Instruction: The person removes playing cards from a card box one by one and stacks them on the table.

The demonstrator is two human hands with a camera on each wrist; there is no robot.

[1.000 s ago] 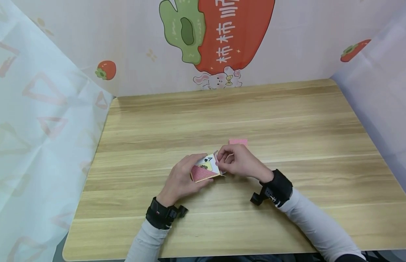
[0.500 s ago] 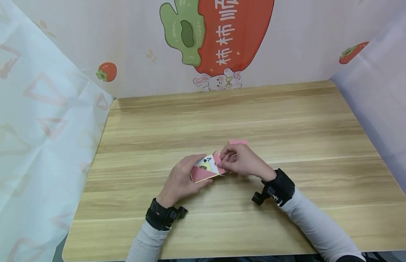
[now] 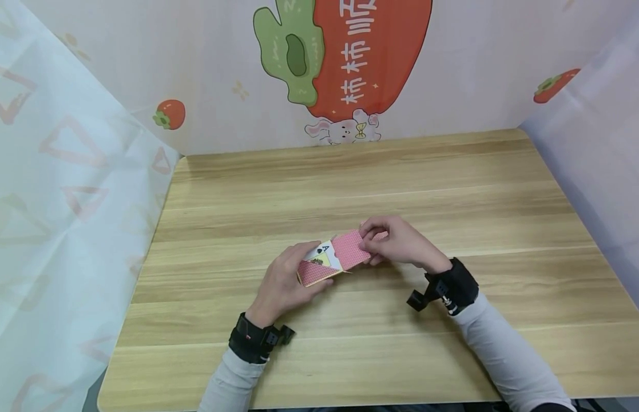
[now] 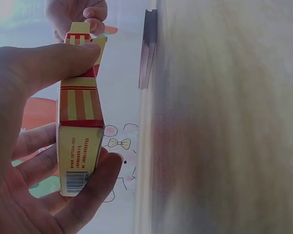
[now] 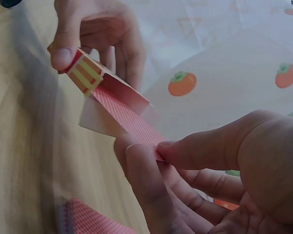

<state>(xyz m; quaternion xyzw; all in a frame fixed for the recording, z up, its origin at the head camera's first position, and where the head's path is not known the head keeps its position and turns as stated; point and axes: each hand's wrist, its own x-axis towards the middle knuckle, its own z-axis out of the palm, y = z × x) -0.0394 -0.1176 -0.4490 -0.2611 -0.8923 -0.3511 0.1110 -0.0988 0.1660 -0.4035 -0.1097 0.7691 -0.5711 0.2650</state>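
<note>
My left hand [image 3: 282, 281] grips a playing card box [image 3: 313, 274] by its sides, above the table. An ace of spades is printed on its face, beside a red-patterned corner. The left wrist view shows the box's [image 4: 80, 107] yellow-and-red striped side and a barcode end, with the thumb along the side. My right hand [image 3: 396, 241] pinches red-backed playing cards [image 3: 349, 249] between thumb and fingers. They stick partway out of the box's open end, and how many there are I cannot tell. In the right wrist view, the cards [image 5: 132, 122] run from the box mouth to my fingertips.
A stack of red-backed cards [image 5: 100, 219] lies on the wooden table [image 3: 278, 194], mostly hidden behind my right hand in the head view. A patterned cloth [image 3: 216, 86] hangs at the back, with pale cloths on both sides.
My right hand has moved right and slightly away from me, drawing the red-backed cards well out of the box. The left hand and box have barely moved.
</note>
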